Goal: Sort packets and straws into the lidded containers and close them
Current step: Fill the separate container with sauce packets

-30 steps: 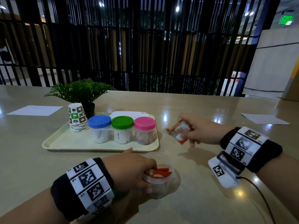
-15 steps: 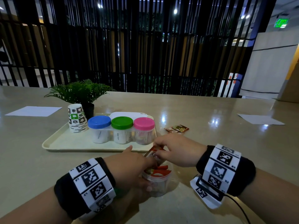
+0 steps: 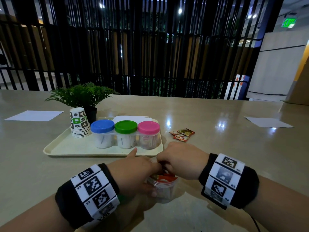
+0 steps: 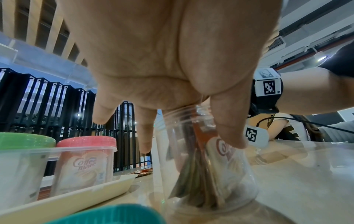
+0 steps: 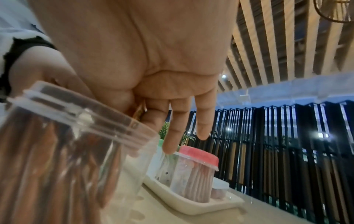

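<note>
On the worktop [image 3: 217, 164], near the tray [image 3: 55, 148], the left hand [image 3: 133, 173] grips the open clear jar [image 3: 164, 190]. Above its mouth the right hand [image 3: 180, 159] pinches a packet [image 5: 138, 109]; best slide it upright between those inside. More packets [image 3: 182, 133] lie far right.

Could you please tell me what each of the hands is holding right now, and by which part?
The left hand grips the open clear jar around its side wall. The right hand pinches a packet over the jar's mouth.
</note>
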`<state>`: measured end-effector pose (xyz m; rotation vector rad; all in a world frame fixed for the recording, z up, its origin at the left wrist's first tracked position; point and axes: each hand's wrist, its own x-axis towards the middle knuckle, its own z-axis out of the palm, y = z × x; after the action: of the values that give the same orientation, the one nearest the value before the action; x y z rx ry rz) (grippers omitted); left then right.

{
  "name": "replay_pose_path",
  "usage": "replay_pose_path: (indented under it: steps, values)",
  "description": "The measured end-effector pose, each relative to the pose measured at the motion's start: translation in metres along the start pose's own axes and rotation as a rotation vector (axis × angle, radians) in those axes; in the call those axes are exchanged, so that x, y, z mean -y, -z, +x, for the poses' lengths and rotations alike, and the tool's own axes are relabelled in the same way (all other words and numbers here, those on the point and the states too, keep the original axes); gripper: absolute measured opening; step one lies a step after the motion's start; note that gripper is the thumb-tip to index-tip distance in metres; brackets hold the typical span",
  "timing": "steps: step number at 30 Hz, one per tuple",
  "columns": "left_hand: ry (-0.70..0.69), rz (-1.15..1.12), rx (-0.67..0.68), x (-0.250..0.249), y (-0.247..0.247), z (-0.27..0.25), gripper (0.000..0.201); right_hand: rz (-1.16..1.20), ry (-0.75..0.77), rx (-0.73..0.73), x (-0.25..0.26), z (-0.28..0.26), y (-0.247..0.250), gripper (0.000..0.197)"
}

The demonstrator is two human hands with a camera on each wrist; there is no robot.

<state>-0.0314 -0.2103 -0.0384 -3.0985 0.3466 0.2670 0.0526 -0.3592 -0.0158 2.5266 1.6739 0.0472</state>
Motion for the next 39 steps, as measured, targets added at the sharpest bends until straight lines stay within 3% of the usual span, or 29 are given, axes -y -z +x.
replay_pose_path:
  steps: [9, 13, 19, 24, 28, 39]
  values:
    - [0.030, 0.045, -0.059, -0.001, 0.006, -0.006, 0.043, 0.301, -0.085, 0.362, -0.003, 0.000, 0.006, 0.035]
    - [0.057, 0.041, -0.085, 0.000, 0.004, -0.007, 0.044, 0.360, -0.120, 0.429, 0.001, -0.002, 0.010, 0.037]
    - [0.080, -0.036, -0.115, -0.002, 0.004, -0.007, 0.047, 0.384, -0.100, 0.410, 0.000, 0.001, 0.002, 0.036]
    - [0.101, -0.107, -0.079, -0.006, 0.008, -0.006, 0.064, 0.349, -0.125, 0.457, 0.000, 0.002, -0.003, 0.051]
    - [0.084, -0.054, 0.014, -0.009, 0.011, -0.002, 0.050, 0.391, -0.121, 0.434, 0.000, 0.002, -0.006, 0.055]
    - [0.068, -0.106, 0.114, -0.009, 0.013, 0.007, 0.047, 0.340, 0.005, 0.281, -0.008, -0.002, -0.008, 0.053]
